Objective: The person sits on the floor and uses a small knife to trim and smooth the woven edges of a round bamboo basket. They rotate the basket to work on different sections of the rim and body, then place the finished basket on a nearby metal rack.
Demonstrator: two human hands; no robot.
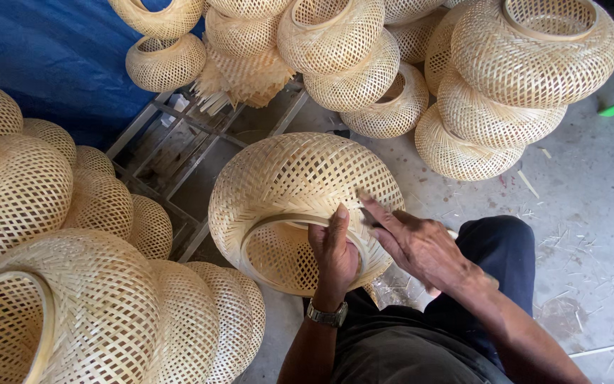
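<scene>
A round woven bamboo basket [293, 178] rests tilted in front of my lap, its open ring rim [271, 224] facing me. My left hand [333, 250] grips the rim at its right side, thumb on the outside, a wristwatch on the wrist. My right hand [413, 242] lies against the basket's right flank just beside the left hand, its forefinger stretched onto the weave. A thin dark object shows under its fingers; what it is I cannot tell.
Stacks of similar woven baskets [527, 78] fill the back and right, and more baskets [72, 284] crowd the left. A metal frame [179, 153] lies on the concrete floor [591, 213] before a blue tarp [51, 50]. Bamboo slivers litter the floor.
</scene>
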